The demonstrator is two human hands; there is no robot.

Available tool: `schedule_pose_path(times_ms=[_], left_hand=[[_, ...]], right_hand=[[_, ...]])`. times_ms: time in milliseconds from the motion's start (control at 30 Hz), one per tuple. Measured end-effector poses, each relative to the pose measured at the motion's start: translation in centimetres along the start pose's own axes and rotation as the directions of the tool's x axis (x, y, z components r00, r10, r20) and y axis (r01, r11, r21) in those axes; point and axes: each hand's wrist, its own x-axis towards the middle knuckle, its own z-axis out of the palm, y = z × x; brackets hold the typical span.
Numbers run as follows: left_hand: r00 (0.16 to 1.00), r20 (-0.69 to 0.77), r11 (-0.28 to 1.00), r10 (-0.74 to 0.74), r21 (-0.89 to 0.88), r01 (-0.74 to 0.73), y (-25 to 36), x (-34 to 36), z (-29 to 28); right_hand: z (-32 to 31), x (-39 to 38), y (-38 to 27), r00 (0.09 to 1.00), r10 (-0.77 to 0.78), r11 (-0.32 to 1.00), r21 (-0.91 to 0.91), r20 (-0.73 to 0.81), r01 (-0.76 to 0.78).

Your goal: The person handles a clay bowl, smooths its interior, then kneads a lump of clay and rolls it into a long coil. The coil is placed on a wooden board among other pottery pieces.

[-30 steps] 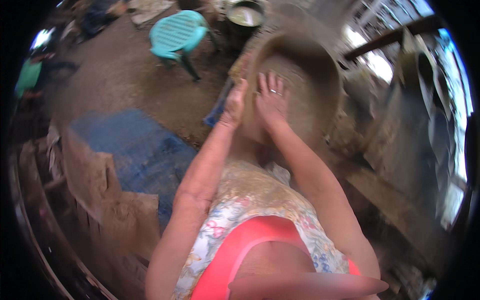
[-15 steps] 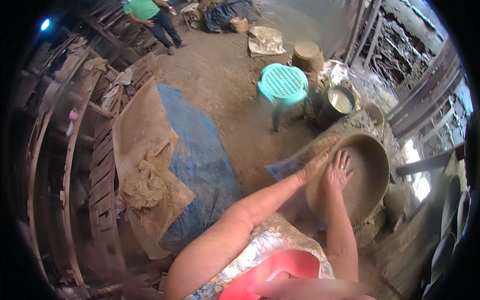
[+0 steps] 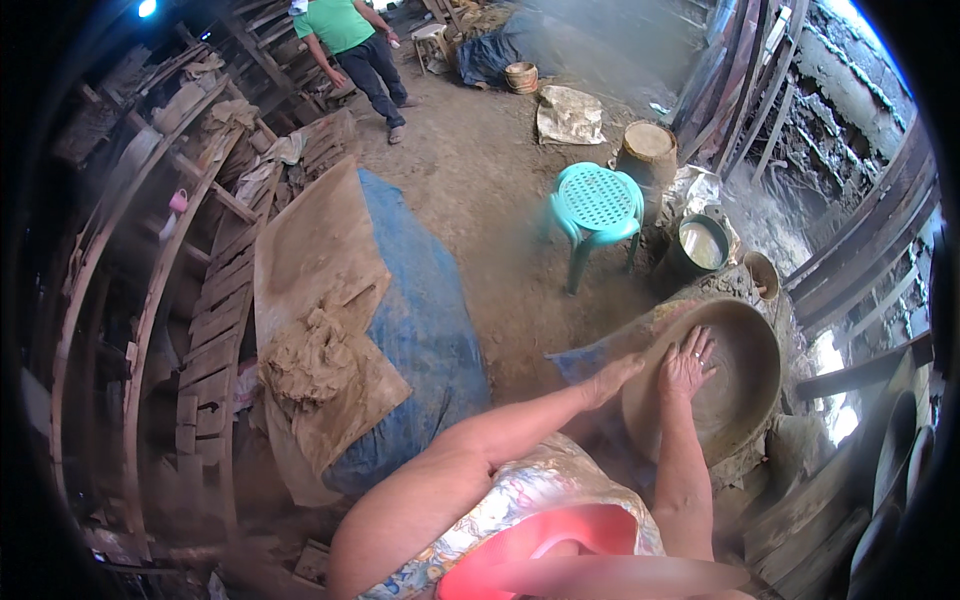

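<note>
A large round clay basin (image 3: 748, 400) with a high wall stands at the right, its wet brown inside turned up toward me. My right hand (image 3: 686, 368) lies inside it against the near-left wall, palm down, fingers stretched and spread, with a ring on one finger. Outside that same wall, my left hand (image 3: 614, 380) rests with its fingers extended along the outer surface. The wall stands between my two hands. Part of the left fingers is hard to make out at the basin's edge.
A turquoise plastic stool (image 3: 598, 200) stands beyond the basin, beside a bucket of cloudy liquid (image 3: 702, 245). A lump of clay (image 3: 310, 360) lies on a board over a blue tarp (image 3: 430, 320) at left. A person in a green shirt (image 3: 340, 25) is at the back.
My left hand has slid back toward me along the basin's outer wall. The right hand stays inside. The view has shifted, and the person at the back has changed stance.
</note>
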Motion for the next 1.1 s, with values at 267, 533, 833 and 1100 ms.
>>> schedule_pose_path(times_ms=[267,533,833,1100], left_hand=[[0.921,0.161,0.911,-0.354,-0.162,0.379,-2.8,-4.0,-0.1],[0.977,0.028,0.877,-0.209,-0.437,0.200,-1.6,-1.5,0.5],[0.978,-0.029,0.830,-0.208,-0.534,0.161,-4.1,0.1,-0.4],[0.899,0.116,0.771,-0.421,-0.477,0.422,-6.0,-2.3,-0.6]], right_hand=[[-0.1,0.0,-0.3,1.000,0.018,0.999,-0.051,0.006,-0.018],[0.3,0.3,-0.3,0.999,0.033,0.999,-0.008,-0.031,-0.034],[-0.1,0.3,-0.7,0.998,0.043,0.999,0.033,-0.054,-0.041],[0.2,1.2,-1.1,0.990,0.136,0.987,0.085,0.024,-0.137]])
